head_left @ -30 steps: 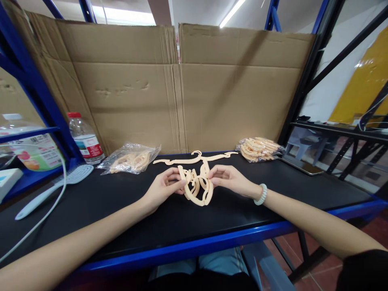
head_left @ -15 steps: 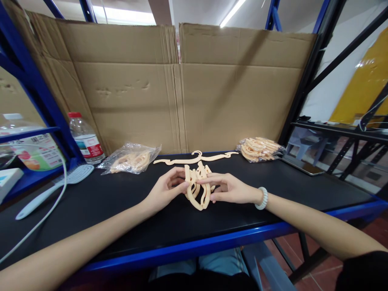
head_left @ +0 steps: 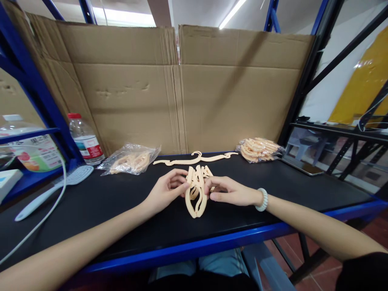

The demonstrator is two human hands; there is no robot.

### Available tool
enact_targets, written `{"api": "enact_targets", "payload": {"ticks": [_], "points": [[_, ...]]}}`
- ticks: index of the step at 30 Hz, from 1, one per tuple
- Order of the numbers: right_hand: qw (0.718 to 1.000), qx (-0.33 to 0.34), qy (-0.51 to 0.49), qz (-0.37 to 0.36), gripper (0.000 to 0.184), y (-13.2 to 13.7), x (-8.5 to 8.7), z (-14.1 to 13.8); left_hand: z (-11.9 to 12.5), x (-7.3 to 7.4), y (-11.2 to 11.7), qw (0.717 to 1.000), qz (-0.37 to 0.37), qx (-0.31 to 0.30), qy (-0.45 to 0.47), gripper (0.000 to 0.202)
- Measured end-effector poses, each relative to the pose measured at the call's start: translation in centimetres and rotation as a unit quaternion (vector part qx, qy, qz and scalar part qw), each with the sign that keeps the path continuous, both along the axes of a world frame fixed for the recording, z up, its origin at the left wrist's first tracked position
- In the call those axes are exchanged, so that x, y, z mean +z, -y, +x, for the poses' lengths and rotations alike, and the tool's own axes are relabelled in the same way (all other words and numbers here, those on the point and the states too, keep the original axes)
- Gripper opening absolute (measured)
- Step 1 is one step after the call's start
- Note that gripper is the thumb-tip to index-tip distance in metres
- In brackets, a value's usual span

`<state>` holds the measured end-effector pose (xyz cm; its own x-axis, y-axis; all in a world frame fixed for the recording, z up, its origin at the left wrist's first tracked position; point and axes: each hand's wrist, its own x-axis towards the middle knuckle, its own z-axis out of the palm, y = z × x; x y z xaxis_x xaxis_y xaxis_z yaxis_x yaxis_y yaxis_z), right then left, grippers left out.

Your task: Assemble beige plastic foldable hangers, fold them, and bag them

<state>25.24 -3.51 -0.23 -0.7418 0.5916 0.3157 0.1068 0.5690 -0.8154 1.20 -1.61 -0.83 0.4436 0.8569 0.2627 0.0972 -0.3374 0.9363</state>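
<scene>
A cream plastic folding hanger (head_left: 204, 201), its arms folded together into a pointed loop, stands out in front of me near the middle of the table. My left hand (head_left: 166, 188) pinches its left arm between thumb and fingers. At the right arm, the curled fingers of my right hand (head_left: 232, 190) grip its edge. More folded cream hangers (head_left: 208, 171) lie close behind it, partly hidden by the front one and my fingers. Farther back, an unfolded cream hanger (head_left: 201, 159) lies flat with its hook pointing away from me.
Clear bags of cream hangers lie at the back left (head_left: 130, 161) and back right (head_left: 260, 149). A red-capped bottle (head_left: 87, 141), a pale blue hairbrush (head_left: 54, 192) and a white cable (head_left: 59, 202) are on the left. A flat tablet-like device (head_left: 303, 166) lies right. Cardboard (head_left: 133, 89) closes the back.
The front folded hanger has come slightly toward me and left, its arms now closer together. My right fingers have drawn back from across its top to its right side.
</scene>
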Motion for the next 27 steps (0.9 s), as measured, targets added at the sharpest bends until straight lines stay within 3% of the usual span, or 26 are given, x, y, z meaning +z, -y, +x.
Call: {"api": "enact_targets", "payload": {"ticks": [7, 12, 16, 20, 23, 25, 27], "points": [[0.997, 0.037, -0.025, -0.063, 0.035, -0.1, 0.4, -0.3, 0.0, -0.1, 0.1, 1.000, 0.012, -0.007, -0.013, 0.039], [0.996, 0.010, -0.046, -0.072, 0.035, -0.6, 0.2, 0.1, -0.2, -0.3, -0.2, 0.998, 0.056, -0.019, -0.029, 0.039], [0.987, -0.061, -0.122, -0.086, 0.032, -2.0, 0.1, 1.4, -0.4, -0.2, -0.5, 0.997, 0.068, 0.001, -0.030, 0.038], [0.953, -0.200, -0.208, -0.094, 0.020, -4.4, 0.0, 3.7, -0.6, -0.2, -0.6, 0.997, 0.068, 0.016, -0.045, 0.036], [0.948, -0.307, -0.055, -0.062, 0.021, -6.0, -0.7, 5.4, -0.7, -0.3, -0.5, 0.993, 0.081, 0.016, -0.079, 0.034], [0.935, -0.338, 0.106, 0.029, 0.020, -6.6, -1.2, 6.1, -0.8, -0.3, -0.4, 0.987, 0.106, 0.018, -0.121, 0.032], [0.912, -0.335, 0.202, 0.121, 0.019, -6.7, -1.6, 6.4, -0.9, -0.3, -0.3, 0.975, 0.150, 0.017, -0.163, 0.030]]}}
